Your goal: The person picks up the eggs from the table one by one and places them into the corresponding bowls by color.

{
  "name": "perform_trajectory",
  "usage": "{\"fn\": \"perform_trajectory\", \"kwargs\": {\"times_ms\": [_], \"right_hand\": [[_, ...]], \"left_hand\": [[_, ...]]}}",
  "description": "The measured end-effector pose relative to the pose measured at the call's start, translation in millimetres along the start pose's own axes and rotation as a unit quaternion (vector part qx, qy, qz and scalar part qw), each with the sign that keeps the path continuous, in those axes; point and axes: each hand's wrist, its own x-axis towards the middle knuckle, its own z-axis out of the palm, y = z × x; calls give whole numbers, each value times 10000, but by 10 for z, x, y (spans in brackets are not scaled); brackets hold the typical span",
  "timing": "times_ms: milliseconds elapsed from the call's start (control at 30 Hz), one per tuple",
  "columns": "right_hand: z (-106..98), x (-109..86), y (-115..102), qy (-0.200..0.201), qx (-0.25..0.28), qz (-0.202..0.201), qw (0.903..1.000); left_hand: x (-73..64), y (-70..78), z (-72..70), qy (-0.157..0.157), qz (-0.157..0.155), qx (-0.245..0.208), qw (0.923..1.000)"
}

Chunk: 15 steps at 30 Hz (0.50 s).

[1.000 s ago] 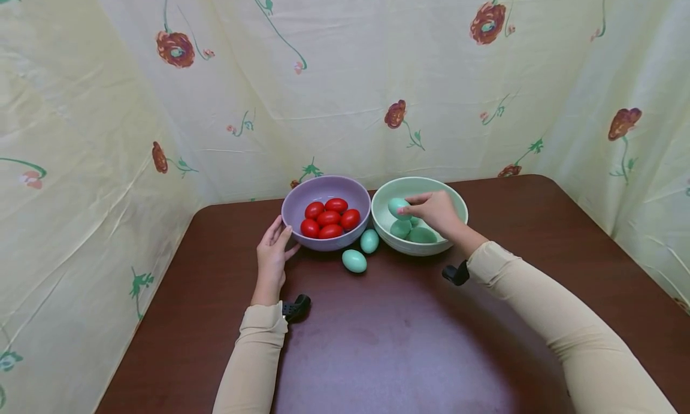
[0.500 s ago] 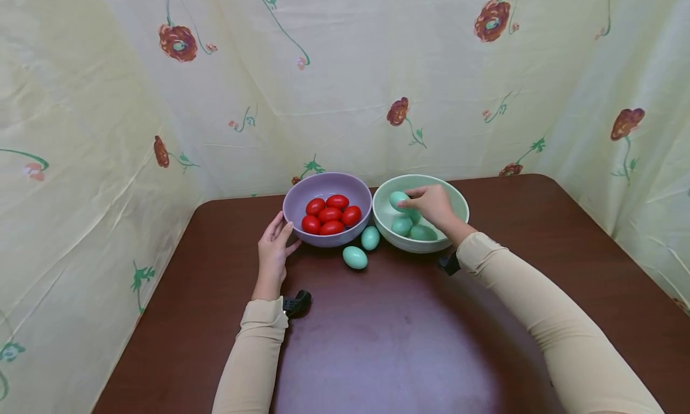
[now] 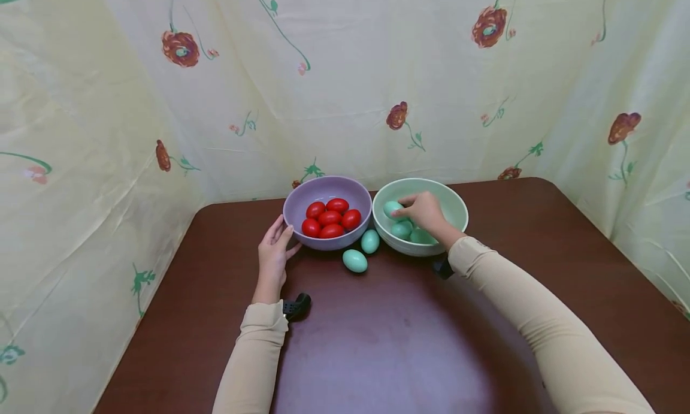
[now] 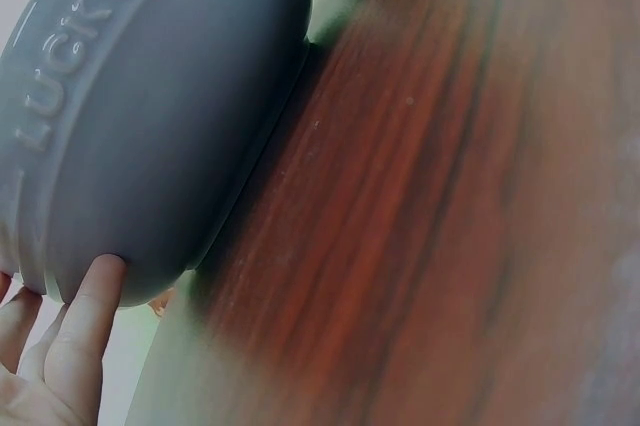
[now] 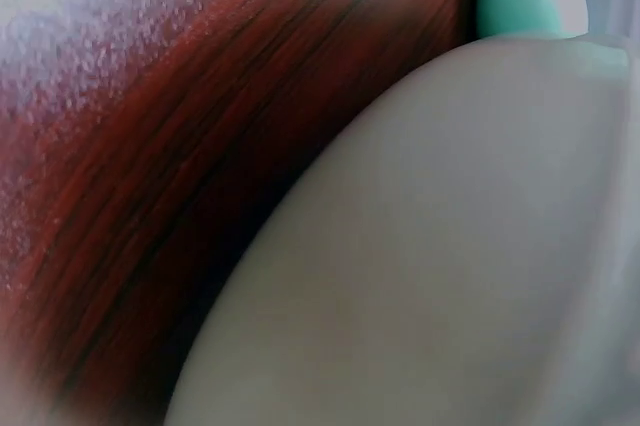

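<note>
In the head view, my left hand (image 3: 272,257) touches the near left side of a purple bowl (image 3: 296,209) with spread, fairly straight fingers. The left wrist view has one fingertip on the bowl's outer wall, below raised lettering. Several glossy red eggs (image 3: 329,218) lie in that bowl. My right hand (image 3: 427,213) reaches into a pale green bowl (image 3: 457,204) and pinches a mint-green egg (image 3: 392,209) between thumb and fingers. Other mint-green eggs (image 3: 401,230) lie under it, partly hidden by the hand.
Two mint-green eggs are on the brown table (image 3: 377,342): one egg (image 3: 369,241) between the bowls, another egg (image 3: 354,261) nearer me. The bowls stand side by side near the table's back edge. A flowered curtain (image 3: 345,102) hangs behind. Each wrist carries a black camera (image 3: 296,307).
My right hand has moved slightly left and lower inside the green bowl with the egg still pinched. My left hand stays at the purple bowl. The head view shifts slightly.
</note>
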Motion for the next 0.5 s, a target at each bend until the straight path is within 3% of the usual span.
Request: {"fn": "perform_trajectory", "kwargs": {"times_ms": [500], "right_hand": [[93, 28, 19, -61, -412, -151, 9990]], "left_hand": [[-3, 2, 2, -10, -59, -41, 10000]]}}
